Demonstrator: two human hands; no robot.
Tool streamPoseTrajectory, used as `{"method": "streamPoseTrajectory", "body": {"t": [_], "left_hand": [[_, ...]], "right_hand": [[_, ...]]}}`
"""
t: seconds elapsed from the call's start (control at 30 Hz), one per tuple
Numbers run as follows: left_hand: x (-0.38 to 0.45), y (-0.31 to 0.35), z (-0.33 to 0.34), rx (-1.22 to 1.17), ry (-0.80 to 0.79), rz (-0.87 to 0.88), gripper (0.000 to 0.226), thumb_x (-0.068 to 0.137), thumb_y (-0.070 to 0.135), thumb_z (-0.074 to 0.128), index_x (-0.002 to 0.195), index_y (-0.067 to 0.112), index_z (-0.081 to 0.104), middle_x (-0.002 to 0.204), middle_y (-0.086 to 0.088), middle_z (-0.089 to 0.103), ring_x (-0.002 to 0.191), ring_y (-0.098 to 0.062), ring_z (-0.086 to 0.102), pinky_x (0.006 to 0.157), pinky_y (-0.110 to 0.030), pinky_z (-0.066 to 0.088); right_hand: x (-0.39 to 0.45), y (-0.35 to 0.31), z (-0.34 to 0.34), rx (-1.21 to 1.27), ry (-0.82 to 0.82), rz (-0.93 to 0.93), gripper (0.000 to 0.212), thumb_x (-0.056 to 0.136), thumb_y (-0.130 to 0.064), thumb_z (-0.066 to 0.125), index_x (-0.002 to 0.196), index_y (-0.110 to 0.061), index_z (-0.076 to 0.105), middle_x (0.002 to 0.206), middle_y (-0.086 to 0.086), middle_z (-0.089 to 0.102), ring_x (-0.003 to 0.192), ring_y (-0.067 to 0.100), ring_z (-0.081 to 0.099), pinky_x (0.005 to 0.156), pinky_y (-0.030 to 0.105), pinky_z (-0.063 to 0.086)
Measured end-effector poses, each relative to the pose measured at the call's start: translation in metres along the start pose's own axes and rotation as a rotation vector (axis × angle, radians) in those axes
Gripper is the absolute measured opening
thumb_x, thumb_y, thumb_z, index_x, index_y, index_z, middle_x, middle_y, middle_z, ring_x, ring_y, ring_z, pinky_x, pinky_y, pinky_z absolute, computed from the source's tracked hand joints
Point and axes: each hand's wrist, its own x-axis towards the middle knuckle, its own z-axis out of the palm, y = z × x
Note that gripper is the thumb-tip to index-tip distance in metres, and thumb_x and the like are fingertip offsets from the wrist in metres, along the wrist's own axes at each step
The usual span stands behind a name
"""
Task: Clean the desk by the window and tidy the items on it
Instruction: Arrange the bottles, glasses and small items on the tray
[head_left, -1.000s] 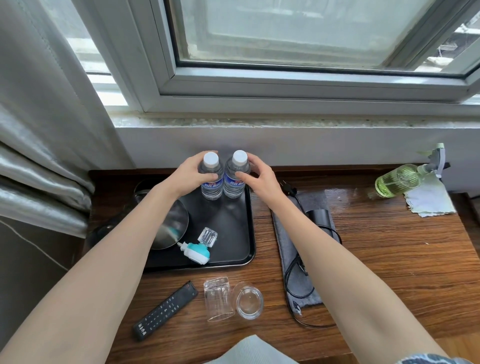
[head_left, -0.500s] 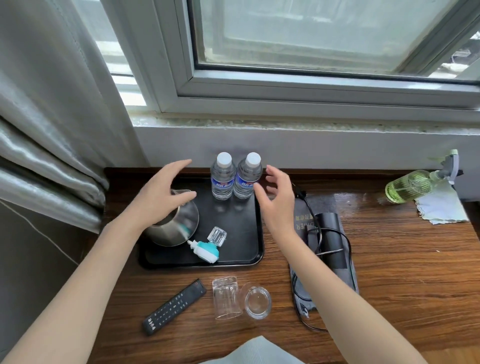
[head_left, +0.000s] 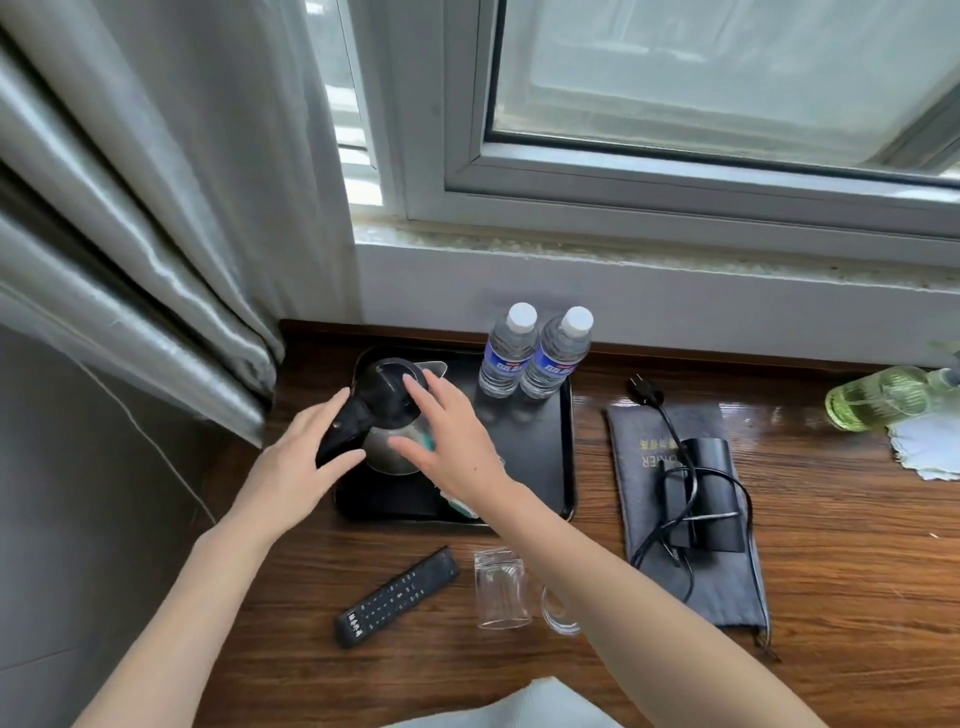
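A steel kettle (head_left: 387, 415) with a black lid and handle stands on the left of the black tray (head_left: 540, 467). My left hand (head_left: 301, 462) lies against the kettle's black handle, fingers fairly straight. My right hand (head_left: 447, 441) is spread over the kettle's right side, fingers straight. Two water bottles (head_left: 532, 353) stand upright side by side at the tray's far right corner. A small teal object (head_left: 460, 501) on the tray is mostly hidden under my right wrist.
In front of the tray lie a black remote (head_left: 397, 597) and two glasses (head_left: 501, 590) on their sides. A grey pouch with a black adapter and cable (head_left: 701, 493) lies to the right. A green spray bottle (head_left: 883, 397) and white cloth (head_left: 930, 447) sit far right. Curtain (head_left: 130, 234) hangs left.
Both hands have let go of the two bottles and moved left to the kettle. The bottles stay standing at the tray's far right corner. The view has shifted left.
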Motion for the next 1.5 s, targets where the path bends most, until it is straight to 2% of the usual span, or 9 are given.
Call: {"method": "streamPoseTrajectory", "body": {"t": [0.23, 0.4, 0.77, 0.87, 0.97, 1.1, 1.23, 1.37, 1.5], "left_hand": [[0.013, 0.018, 0.011, 0.009, 0.088, 0.078, 0.071, 0.09, 0.04, 0.061, 0.147, 0.045, 0.02, 0.15, 0.012, 0.038, 0.132, -0.013, 0.045, 0.098, -0.028, 0.04], [0.029, 0.027, 0.012, 0.049, 0.111, 0.091, 0.07, 0.09, 0.04, 0.06, 0.148, 0.042, 0.021, 0.147, 0.01, 0.043, 0.112, -0.022, 0.059, 0.084, -0.027, 0.041], [0.035, 0.02, 0.011, 0.088, 0.058, 0.069, 0.075, 0.09, 0.042, 0.059, 0.151, 0.038, 0.015, 0.155, 0.004, 0.03, 0.139, -0.02, 0.035, 0.105, -0.04, 0.037], [0.023, 0.021, 0.021, 0.23, 0.274, 0.17, 0.069, 0.092, 0.039, 0.058, 0.149, 0.016, 0.026, 0.156, -0.013, 0.022, 0.144, -0.028, 0.021, 0.113, -0.044, 0.026], [0.002, 0.024, 0.049, 0.274, 0.481, 0.413, 0.051, 0.089, 0.03, 0.055, 0.132, 0.003, 0.048, 0.142, -0.023, 0.04, 0.136, -0.035, 0.034, 0.114, -0.043, 0.027], [-0.014, 0.021, 0.096, 0.283, 0.291, 0.522, 0.043, 0.09, 0.029, 0.052, 0.125, 0.005, 0.057, 0.138, -0.02, 0.046, 0.132, -0.033, 0.04, 0.111, -0.046, 0.033], [-0.015, 0.02, 0.123, 0.221, 0.026, 0.243, 0.051, 0.091, 0.036, 0.055, 0.137, 0.017, 0.047, 0.148, -0.007, 0.038, 0.135, -0.022, 0.037, 0.102, -0.038, 0.043], [-0.009, 0.018, 0.131, 0.24, -0.197, 0.103, 0.066, 0.091, 0.037, 0.058, 0.148, 0.028, 0.028, 0.156, 0.005, 0.022, 0.141, -0.015, 0.026, 0.102, -0.034, 0.041], [0.001, 0.024, 0.135, 0.357, -0.258, 0.268, 0.072, 0.088, 0.034, 0.063, 0.15, 0.028, 0.026, 0.156, 0.006, 0.024, 0.143, -0.014, 0.023, 0.113, -0.031, 0.026]], "right_hand": [[0.026, 0.012, -0.009, 0.062, 0.024, 0.013, 0.067, 0.09, -0.025, 0.066, 0.149, -0.025, 0.035, 0.158, 0.001, 0.025, 0.143, 0.019, 0.027, 0.109, 0.023, 0.023], [0.044, 0.02, -0.018, 0.124, 0.002, 0.031, 0.068, 0.089, -0.023, 0.066, 0.149, -0.028, 0.033, 0.159, -0.001, 0.023, 0.145, 0.017, 0.024, 0.114, 0.031, 0.025], [0.03, 0.023, -0.022, 0.159, 0.029, 0.049, 0.065, 0.094, -0.027, 0.059, 0.151, -0.032, 0.026, 0.16, 0.0, 0.02, 0.145, 0.015, 0.02, 0.112, 0.027, 0.022], [0.005, 0.045, -0.027, 0.115, 0.184, 0.079, 0.05, 0.095, -0.02, 0.057, 0.143, -0.024, 0.043, 0.146, -0.001, 0.043, 0.135, 0.014, 0.037, 0.11, 0.032, 0.034], [-0.021, 0.079, -0.029, -0.082, 0.087, 0.031, 0.044, 0.088, -0.008, 0.061, 0.132, -0.016, 0.056, 0.133, 0.001, 0.055, 0.126, 0.018, 0.045, 0.102, 0.041, 0.045], [-0.039, 0.097, -0.018, -0.325, -0.18, -0.195, 0.058, 0.078, -0.027, 0.076, 0.131, -0.013, 0.058, 0.132, 0.009, 0.057, 0.126, 0.029, 0.045, 0.104, 0.045, 0.042], [-0.044, 0.093, 0.007, -0.524, -0.444, -0.138, 0.084, 0.076, -0.051, 0.073, 0.145, -0.018, 0.038, 0.151, 0.014, 0.035, 0.141, 0.035, 0.023, 0.114, 0.053, 0.02], [-0.048, 0.095, 0.023, -0.482, -0.441, -0.068, 0.074, 0.078, -0.028, 0.076, 0.141, -0.012, 0.04, 0.144, 0.012, 0.04, 0.142, 0.035, 0.021, 0.106, 0.056, 0.034], [-0.05, 0.108, 0.011, -0.241, -0.396, -0.025, 0.065, 0.077, -0.019, 0.076, 0.134, -0.005, 0.049, 0.144, 0.01, 0.044, 0.144, 0.027, 0.022, 0.113, 0.048, 0.03]]}}
